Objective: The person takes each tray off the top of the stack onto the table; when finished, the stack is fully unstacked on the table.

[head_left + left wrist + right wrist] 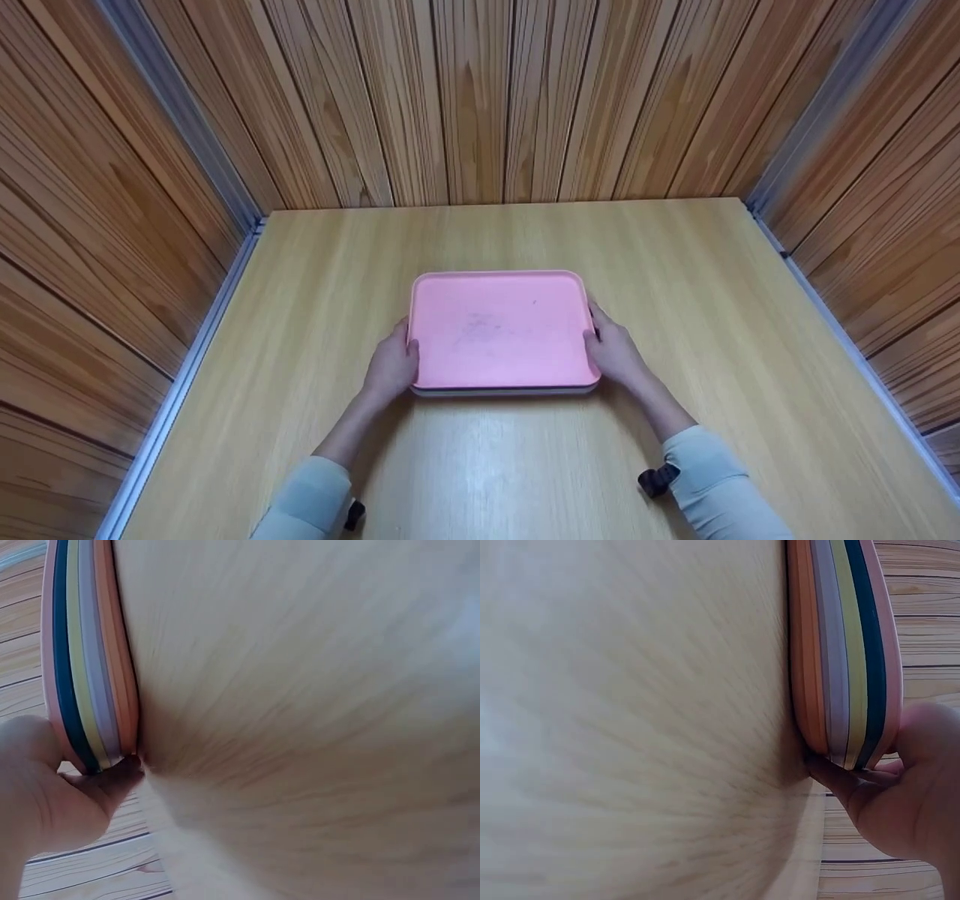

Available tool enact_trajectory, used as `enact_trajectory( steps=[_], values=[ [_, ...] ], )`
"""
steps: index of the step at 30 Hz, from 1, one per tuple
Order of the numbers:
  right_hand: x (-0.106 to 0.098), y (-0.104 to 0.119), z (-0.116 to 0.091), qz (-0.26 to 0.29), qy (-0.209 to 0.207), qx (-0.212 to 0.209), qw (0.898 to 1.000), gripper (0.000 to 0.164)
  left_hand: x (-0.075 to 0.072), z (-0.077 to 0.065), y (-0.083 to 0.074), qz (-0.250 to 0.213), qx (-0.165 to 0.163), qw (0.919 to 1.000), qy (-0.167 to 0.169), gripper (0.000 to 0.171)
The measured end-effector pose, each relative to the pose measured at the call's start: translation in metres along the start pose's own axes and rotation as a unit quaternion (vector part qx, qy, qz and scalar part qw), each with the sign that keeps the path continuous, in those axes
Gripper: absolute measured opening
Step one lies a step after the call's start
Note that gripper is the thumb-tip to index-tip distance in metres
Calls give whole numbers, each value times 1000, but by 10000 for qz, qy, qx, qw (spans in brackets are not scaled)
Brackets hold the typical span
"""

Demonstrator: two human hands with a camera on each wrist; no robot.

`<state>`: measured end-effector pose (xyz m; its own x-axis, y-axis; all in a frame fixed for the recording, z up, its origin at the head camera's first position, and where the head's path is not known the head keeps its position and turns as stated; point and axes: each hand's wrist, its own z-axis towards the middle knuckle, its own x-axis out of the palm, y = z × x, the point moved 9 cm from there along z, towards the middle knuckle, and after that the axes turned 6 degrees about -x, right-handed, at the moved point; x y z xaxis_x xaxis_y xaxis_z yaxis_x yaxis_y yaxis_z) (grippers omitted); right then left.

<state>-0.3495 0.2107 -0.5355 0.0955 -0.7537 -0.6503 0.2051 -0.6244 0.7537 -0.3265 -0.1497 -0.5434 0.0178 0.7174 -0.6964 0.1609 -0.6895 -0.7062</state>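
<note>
A stack of nested rectangular trays lies near the middle of the table, with a pink tray (502,330) on top, its flat face lightly scuffed. Below it, the wrist views show the edges of a dark teal tray (67,667), a yellow tray (84,667), a lavender tray (97,667) and an orange tray (806,660) at the bottom. My left hand (393,364) grips the stack's left side, thumb at the pink rim and fingers low by the table. On the opposite side my right hand (615,349) holds it the same way.
The light wooden table (480,465) is bounded by a plank wall (480,105) at the back and by plank walls on both sides. Metal rails (187,345) run along the left and right table edges. Dark devices (658,480) sit at both sleeve cuffs.
</note>
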Motion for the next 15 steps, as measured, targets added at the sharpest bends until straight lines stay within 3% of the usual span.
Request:
enact_trajectory(
  steps=[9, 15],
  values=[
    [-3, -10, -1, 641, -134, 250, 9975, 57, -9, -3, 4, -762, -125, 9947, -682, 40],
    [-4, -11, -1, 775, -176, 429, 9959, 51, -9, -3, 3, -641, -75, 9953, -723, 38]
  ],
)
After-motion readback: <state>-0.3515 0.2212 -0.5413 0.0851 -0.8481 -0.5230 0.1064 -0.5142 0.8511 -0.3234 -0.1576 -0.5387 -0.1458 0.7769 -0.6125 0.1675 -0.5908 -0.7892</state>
